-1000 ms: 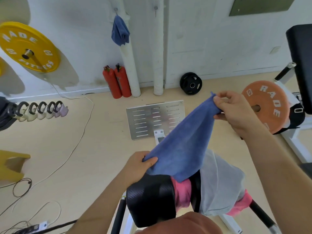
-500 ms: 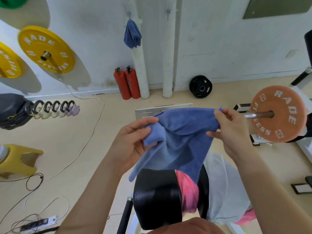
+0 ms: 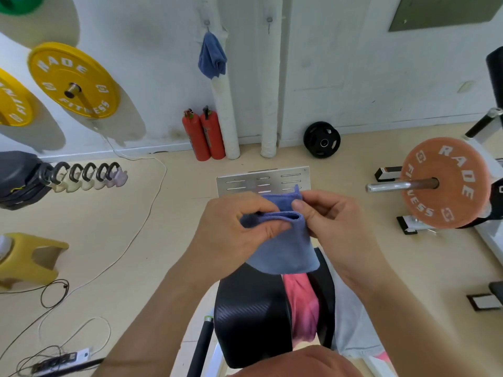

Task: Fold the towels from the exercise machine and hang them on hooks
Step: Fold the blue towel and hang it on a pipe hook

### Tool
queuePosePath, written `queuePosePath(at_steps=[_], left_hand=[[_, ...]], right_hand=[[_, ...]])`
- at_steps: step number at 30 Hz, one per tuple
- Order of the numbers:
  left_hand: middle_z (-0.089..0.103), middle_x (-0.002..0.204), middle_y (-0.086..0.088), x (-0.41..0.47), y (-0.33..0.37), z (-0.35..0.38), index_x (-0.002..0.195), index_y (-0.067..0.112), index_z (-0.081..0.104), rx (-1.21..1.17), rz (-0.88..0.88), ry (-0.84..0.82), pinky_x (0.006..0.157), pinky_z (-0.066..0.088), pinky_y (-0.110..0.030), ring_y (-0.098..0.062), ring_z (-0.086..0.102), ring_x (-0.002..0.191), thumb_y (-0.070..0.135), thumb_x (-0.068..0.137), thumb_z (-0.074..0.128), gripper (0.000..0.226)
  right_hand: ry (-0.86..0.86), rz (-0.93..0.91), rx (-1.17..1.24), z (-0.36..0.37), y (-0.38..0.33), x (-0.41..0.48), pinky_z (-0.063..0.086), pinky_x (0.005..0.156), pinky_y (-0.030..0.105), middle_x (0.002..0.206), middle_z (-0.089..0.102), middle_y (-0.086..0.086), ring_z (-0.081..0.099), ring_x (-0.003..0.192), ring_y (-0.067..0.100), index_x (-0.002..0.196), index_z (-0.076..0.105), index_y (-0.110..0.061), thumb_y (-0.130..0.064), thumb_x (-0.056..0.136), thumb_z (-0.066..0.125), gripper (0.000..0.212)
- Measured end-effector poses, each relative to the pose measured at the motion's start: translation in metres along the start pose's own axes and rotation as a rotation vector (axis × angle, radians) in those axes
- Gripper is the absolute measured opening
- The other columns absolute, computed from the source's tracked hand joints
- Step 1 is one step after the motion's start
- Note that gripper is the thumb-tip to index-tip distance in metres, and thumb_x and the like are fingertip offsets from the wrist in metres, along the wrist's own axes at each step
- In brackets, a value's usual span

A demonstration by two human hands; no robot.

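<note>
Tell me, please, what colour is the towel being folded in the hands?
Blue; the towel shows best in the head view.

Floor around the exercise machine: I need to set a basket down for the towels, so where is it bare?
Bare floor lies between the white cable and the slotted metal plate, and between that plate and the orange weight plate. The lower left is crowded with cables and a power strip.

I'm looking down into a small gym. Yellow weight plates marked "FITNESS" hang on pegs on the white wall, an orange plate sits on a bar, and a black plate leans by the skirting. A black padded exercise machine stands right below me.
</note>
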State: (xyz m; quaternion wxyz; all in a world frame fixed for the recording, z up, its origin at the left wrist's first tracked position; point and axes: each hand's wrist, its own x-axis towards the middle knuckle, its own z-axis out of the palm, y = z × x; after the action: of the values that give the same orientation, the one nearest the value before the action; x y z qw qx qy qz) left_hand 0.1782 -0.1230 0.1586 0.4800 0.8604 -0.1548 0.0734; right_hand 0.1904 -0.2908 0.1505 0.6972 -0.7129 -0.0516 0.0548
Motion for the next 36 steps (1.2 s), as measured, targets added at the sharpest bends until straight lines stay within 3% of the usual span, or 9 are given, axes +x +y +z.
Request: queuePosePath(at_steps=[3,11,18,21,23,26,31,34,36], left_hand=[[0.067,0.075,0.025,0.001,0.004,0.003,0.079,0.046,0.064,-0.041,-0.035,0.022,0.067,0.044,-0.007,0.002,0.064,0.073,0.031,0.077,0.072,0.017],[0.068,0.068,0.009,0.000,0.005,0.002,0.076,0.033,0.071,0.007,-0.095,0.113,0.055,0.046,-0.013,-0.010,0.061,0.062,0.030,0.075,0.078,0.007],[0.068,0.069,0.012,0.004,0.006,-0.002,0.074,0.036,0.069,0.030,-0.105,0.099,0.055,0.046,-0.015,-0.010,0.061,0.062,0.033,0.076,0.078,0.009],[0.066,0.067,0.010,0.003,0.005,-0.002,0.074,0.033,0.068,0.070,-0.146,0.032,0.056,0.045,-0.016,-0.007,0.059,0.060,0.037,0.077,0.076,0.009],[0.060,0.060,0.005,0.002,-0.002,-0.008,0.069,0.029,0.063,0.330,-0.216,-0.100,0.058,0.046,-0.027,-0.009,0.056,0.059,0.048,0.078,0.069,0.021],[0.050,0.056,0.009,-0.002,-0.016,-0.020,0.061,0.025,0.048,0.768,-0.036,-0.161,0.067,0.032,-0.032,-0.017,0.054,0.065,0.059,0.081,0.048,0.039],[0.064,0.101,-0.004,-0.010,-0.027,-0.035,0.076,0.014,0.070,0.767,0.248,0.072,0.085,0.040,-0.036,-0.023,0.049,0.101,0.045,0.083,0.060,0.033],[0.067,0.092,0.000,-0.002,-0.030,-0.038,0.077,0.016,0.071,0.687,0.035,0.040,0.074,0.052,-0.036,-0.017,0.055,0.088,0.050,0.083,0.058,0.037],[0.069,0.078,0.002,0.000,-0.035,-0.036,0.075,0.017,0.072,0.513,-0.093,0.033,0.065,0.053,-0.036,-0.015,0.059,0.070,0.041,0.080,0.070,0.025]], right_hand=[[-0.035,-0.026,0.031,0.003,-0.003,-0.005,0.055,0.080,0.024,0.088,0.077,-0.004,0.072,0.086,0.010,0.092,0.074,-0.024,-0.003,0.093,0.056,0.028],[-0.026,-0.111,0.052,0.004,-0.007,-0.013,0.051,0.076,0.015,0.090,0.077,-0.004,0.071,0.087,0.007,0.097,0.074,-0.017,-0.003,0.090,0.059,0.022],[-0.065,-0.164,0.027,0.004,-0.007,-0.013,0.053,0.082,0.019,0.094,0.076,-0.003,0.071,0.093,0.009,0.099,0.071,-0.022,-0.005,0.079,0.072,0.026],[0.009,-0.199,-0.021,0.001,-0.002,-0.005,0.052,0.078,0.015,0.084,0.076,-0.009,0.071,0.084,0.005,0.089,0.071,-0.026,0.001,0.081,0.069,0.028],[0.037,-0.221,-0.058,-0.005,-0.003,0.003,0.050,0.074,0.011,0.078,0.073,-0.018,0.068,0.078,-0.002,0.085,0.069,-0.031,0.002,0.082,0.068,0.034],[0.077,-0.277,-0.214,-0.015,-0.002,0.014,0.048,0.071,0.009,0.075,0.069,-0.027,0.063,0.073,-0.006,0.082,0.064,-0.039,0.002,0.083,0.069,0.041],[0.135,-0.234,-0.325,-0.037,-0.001,0.030,0.048,0.058,0.018,0.072,0.068,-0.025,0.057,0.062,0.008,0.082,0.065,-0.037,-0.005,0.084,0.069,0.032],[-0.002,-0.102,-0.156,-0.042,0.005,0.039,0.054,0.058,0.018,0.069,0.069,-0.013,0.063,0.067,0.002,0.082,0.066,-0.022,0.001,0.086,0.064,0.023],[-0.065,0.016,-0.036,-0.039,0.013,0.043,0.058,0.061,0.022,0.074,0.070,-0.004,0.066,0.070,0.007,0.084,0.065,-0.012,0.004,0.088,0.061,0.017]])
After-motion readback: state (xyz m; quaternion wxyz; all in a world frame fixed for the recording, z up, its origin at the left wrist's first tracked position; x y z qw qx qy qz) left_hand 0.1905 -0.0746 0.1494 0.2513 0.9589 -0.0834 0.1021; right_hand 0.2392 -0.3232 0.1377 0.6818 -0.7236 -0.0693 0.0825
